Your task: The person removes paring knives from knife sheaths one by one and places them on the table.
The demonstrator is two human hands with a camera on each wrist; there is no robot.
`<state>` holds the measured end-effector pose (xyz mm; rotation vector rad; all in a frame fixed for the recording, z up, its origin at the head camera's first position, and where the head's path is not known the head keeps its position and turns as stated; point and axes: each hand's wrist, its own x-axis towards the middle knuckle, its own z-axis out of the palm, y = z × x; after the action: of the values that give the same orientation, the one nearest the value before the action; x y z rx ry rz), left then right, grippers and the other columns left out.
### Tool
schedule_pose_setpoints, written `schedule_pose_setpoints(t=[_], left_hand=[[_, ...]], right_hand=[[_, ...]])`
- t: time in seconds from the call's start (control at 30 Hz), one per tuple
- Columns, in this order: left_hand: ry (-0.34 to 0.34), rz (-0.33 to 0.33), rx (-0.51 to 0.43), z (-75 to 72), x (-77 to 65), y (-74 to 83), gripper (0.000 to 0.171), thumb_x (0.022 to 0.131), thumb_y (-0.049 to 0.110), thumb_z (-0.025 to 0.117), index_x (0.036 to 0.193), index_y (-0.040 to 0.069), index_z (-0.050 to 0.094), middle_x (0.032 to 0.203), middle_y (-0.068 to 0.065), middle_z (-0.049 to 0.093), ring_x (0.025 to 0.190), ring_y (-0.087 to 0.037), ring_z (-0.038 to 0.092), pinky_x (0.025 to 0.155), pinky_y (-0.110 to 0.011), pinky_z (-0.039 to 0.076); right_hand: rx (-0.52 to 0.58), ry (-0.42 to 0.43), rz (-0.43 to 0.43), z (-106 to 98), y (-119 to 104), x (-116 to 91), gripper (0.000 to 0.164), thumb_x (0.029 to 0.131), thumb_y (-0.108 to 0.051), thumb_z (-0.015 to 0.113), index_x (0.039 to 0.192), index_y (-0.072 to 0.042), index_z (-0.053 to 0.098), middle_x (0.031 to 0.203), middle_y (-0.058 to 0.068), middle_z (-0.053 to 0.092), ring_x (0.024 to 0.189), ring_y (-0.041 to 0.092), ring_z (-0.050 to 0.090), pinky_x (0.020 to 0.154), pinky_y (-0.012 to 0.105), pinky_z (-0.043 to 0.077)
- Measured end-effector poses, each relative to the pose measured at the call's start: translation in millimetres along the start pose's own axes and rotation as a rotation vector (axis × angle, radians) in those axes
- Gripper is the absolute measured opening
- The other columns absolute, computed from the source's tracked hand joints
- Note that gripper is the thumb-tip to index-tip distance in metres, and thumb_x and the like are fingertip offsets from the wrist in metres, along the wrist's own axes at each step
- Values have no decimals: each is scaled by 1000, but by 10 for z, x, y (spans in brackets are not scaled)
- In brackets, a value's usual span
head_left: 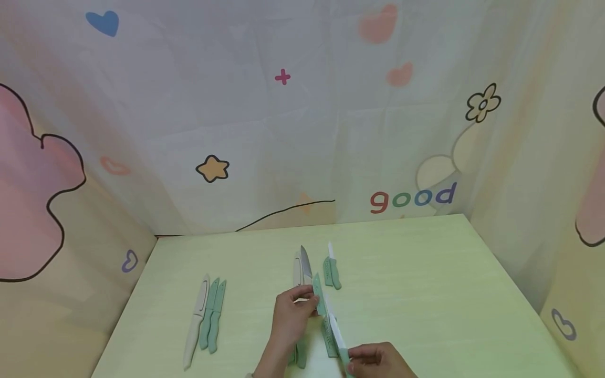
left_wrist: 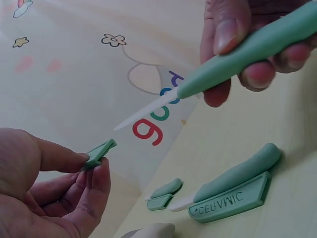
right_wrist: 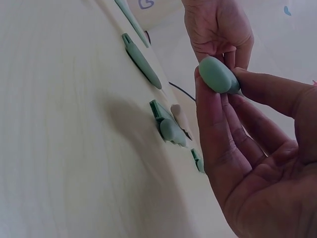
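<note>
My left hand (head_left: 292,315) pinches a green knife sheath (left_wrist: 101,152) between thumb and fingers. In my right hand (head_left: 380,359) is the green handle of a ceramic knife (left_wrist: 247,54) with a white blade. The blade points toward the sheath, its tip close to the sheath's end but apart from it in the left wrist view. Below the held knife, another white-bladed knife lies beside its sheath marked CERAMIC (left_wrist: 230,204). In the right wrist view the held knife's handle butt (right_wrist: 216,75) hides its blade.
Farther back lies a small green knife (head_left: 334,274) beside its sheath. A metal-bladed knife (head_left: 305,262) and a beige sheath (head_left: 297,270) lie beyond my left hand. Green handles (head_left: 301,357) show by my left wrist. At left, a beige sheathed knife (head_left: 191,336) adjoins two green ones (head_left: 215,320).
</note>
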<state>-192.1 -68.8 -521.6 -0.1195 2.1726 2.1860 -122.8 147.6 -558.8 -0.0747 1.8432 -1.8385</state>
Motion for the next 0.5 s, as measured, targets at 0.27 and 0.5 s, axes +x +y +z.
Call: schedule_pose_setpoints(t=[0.27,0.5], left_hand=[[-29,-27,3,38,-57,-10,27,84,-3,67,110,-8,65,96,-16,63,76,-24,66,65,-31,62],[-83,-33,15,78,-78,-141,23,85,2,69,107,-3,68,92,-12,66,75,-25,66,62,-27,60]], right_hand=[[52,18,9,-36,-30,-3,36,88,-17,69,113,9,65,91,12,74,78,23,66,63,25,59],[45,104,13,-23,-53,20,45,89,-22,68,119,11,61,94,12,73,74,26,67,63,29,60]])
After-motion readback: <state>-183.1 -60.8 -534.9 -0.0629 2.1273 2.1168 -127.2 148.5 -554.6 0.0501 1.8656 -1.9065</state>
